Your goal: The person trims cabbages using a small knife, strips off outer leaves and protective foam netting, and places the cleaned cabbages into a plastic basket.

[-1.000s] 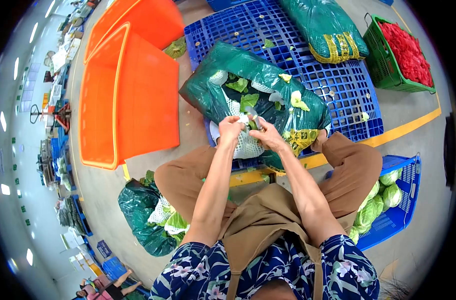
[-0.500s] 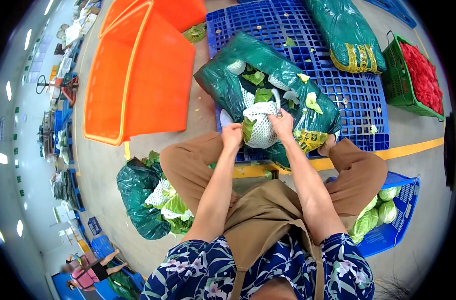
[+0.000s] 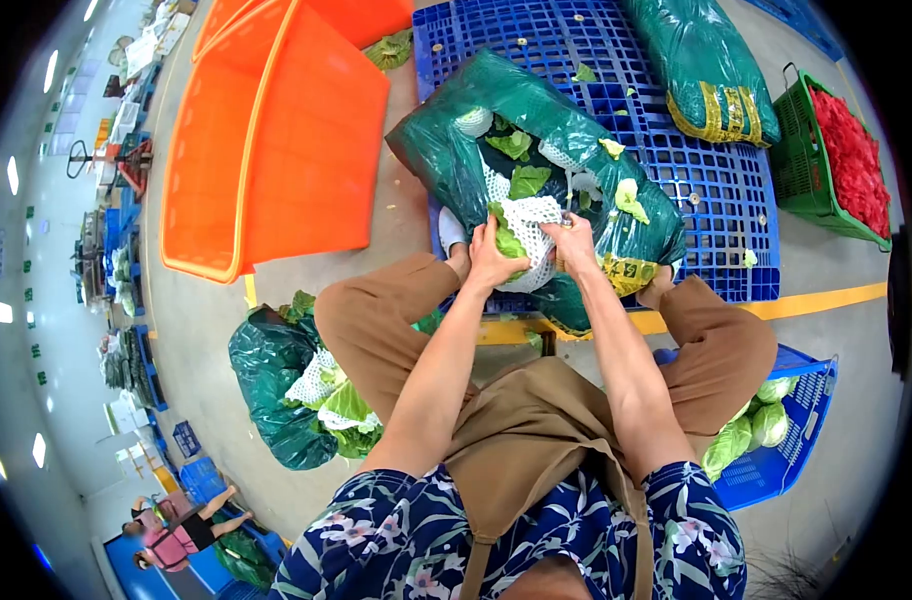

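Note:
A cabbage with green outer leaves sits partly inside a white foam net, over the torn opening of a green plastic bag. My left hand wraps round the cabbage's left side, fingers on the leaves. At the other side, my right hand has its fingers closed on the foam net. More netted cabbages and loose leaves show within the opening. Yellow printed tape crosses the bag's lower right end.
The bag rests on a blue pallet beside another green bag. Orange bins stand left, a green crate of red material right. Trimmings lie on a green bag; a blue basket holds cabbages. People are far left.
My left hand has moved up and right, from the cabbage's lower left edge to round its side. The foam net's top has flattened, and my right hand still grips it.

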A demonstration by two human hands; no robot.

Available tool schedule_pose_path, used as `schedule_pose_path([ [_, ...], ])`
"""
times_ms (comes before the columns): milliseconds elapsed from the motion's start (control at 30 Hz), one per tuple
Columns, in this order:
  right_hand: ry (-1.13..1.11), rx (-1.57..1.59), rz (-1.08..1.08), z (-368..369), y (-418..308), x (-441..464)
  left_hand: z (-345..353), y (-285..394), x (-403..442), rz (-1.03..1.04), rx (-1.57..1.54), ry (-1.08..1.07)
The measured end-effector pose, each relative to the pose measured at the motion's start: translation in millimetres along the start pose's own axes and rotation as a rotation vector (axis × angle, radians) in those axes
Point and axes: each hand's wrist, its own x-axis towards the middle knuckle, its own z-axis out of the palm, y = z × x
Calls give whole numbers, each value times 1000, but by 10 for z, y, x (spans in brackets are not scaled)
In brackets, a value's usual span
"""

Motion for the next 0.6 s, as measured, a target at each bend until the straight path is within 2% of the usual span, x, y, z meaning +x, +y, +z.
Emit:
schedule_pose_path([
  [33,-29,38,25,5,6,47,-84,-48,-29,-23,-180,-47],
  [67,67,92,62,41,53,132,-145,-87,-73,-75,-206,-76],
  [133,56,271,134,25,118,257,-267,-39,-111,-176,-263,-133],
  [167,134,320,170,38,164,337,-182,-252,-42,-157,-251,-132],
  [267,147,29,238,-46,290,647,-388,192,-52,-194,-481,-180],
  [300,229,-454,118,-123,447,771,-382,169,-27,-231,-584,-150],
  [333,275,-646,119,-232,553,852,-390,90,-8,-247,-569,-150],
  [400,399,-722,116,-501,798,982,-378,-218,1,-272,-551,-148],
  [500,220,-710,33,-617,967,1164,-432,-459,6,-224,-751,-260],
  [533,67,-790,40,-559,710,1092,-467,-494,-56,-237,-793,-301],
  [600,-12,-810,281,-444,381,1050,-586,-557,-21,-295,-786,-380],
])
